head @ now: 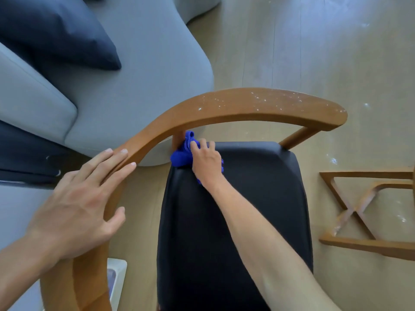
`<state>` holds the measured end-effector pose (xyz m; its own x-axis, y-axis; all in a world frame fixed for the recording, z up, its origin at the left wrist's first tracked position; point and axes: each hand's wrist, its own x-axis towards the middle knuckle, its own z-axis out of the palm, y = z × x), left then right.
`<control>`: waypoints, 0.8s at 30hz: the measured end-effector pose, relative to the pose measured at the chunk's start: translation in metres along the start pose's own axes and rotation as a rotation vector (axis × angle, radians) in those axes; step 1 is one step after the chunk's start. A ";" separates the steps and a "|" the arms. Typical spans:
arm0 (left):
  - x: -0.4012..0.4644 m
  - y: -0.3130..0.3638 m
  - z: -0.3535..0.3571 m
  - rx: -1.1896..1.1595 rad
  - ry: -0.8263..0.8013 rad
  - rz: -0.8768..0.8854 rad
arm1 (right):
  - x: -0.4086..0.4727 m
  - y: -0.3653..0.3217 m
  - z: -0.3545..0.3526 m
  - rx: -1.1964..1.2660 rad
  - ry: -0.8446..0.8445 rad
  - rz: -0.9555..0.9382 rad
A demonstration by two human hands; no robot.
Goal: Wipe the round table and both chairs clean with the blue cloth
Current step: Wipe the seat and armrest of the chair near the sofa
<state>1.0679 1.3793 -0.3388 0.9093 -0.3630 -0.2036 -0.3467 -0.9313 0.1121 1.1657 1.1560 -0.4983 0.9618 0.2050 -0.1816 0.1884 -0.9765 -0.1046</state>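
Observation:
A wooden chair with a curved brown backrest rail [247, 108] and a black padded seat [235, 221] fills the middle of the view. White specks dot the top of the rail on its right half. My right hand [205, 160] presses the bunched blue cloth [183, 153] against the far left corner of the seat, beside the upright wooden post under the rail. My left hand [83, 198] lies flat with fingers spread on the left bend of the rail.
A grey sofa [134, 75] with a dark navy cushion [56, 30] stands close behind and left of the chair. A wooden X-shaped base frame [357, 212] sits on the pale wood floor at right. A white box [116, 279] lies on the floor at lower left.

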 end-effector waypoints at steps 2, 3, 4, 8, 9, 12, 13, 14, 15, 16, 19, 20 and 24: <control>0.000 -0.001 0.000 0.000 -0.010 -0.002 | -0.001 0.041 -0.002 -0.075 -0.011 -0.082; 0.000 0.000 0.000 -0.004 -0.007 -0.002 | 0.001 0.070 -0.005 -0.097 -0.022 -0.035; 0.000 0.000 0.001 -0.007 -0.002 0.000 | 0.002 0.103 -0.006 -0.112 0.015 0.077; 0.001 -0.002 0.004 -0.014 0.003 0.003 | -0.031 0.190 -0.009 -0.118 0.117 0.499; 0.000 -0.003 0.004 -0.014 0.000 0.005 | -0.034 0.189 -0.006 -0.078 0.109 0.558; 0.001 -0.002 0.006 -0.017 0.024 0.011 | -0.012 0.149 -0.007 0.082 0.120 0.759; 0.002 -0.002 0.005 -0.020 0.020 0.008 | -0.003 0.128 -0.007 0.102 0.112 0.729; 0.002 -0.004 0.006 -0.028 0.030 0.006 | 0.003 0.103 -0.003 0.113 0.124 0.646; 0.002 -0.004 0.007 -0.027 0.020 -0.002 | 0.004 0.075 -0.001 0.126 0.137 0.547; 0.001 -0.006 0.009 -0.026 0.006 0.000 | 0.000 0.047 0.001 0.128 0.132 0.434; 0.000 -0.015 0.018 -0.021 -0.034 0.003 | -0.052 -0.009 0.025 0.106 0.102 0.050; 0.001 -0.017 0.021 -0.025 -0.034 0.001 | -0.082 -0.019 0.033 0.115 0.129 -0.075; 0.002 -0.019 0.024 -0.048 -0.047 -0.017 | -0.224 -0.004 0.061 0.066 -0.066 -0.569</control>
<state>1.0705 1.3956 -0.3646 0.9028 -0.3489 -0.2514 -0.3184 -0.9352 0.1548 0.9379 1.1183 -0.5164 0.6981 0.7023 -0.1392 0.6574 -0.7058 -0.2641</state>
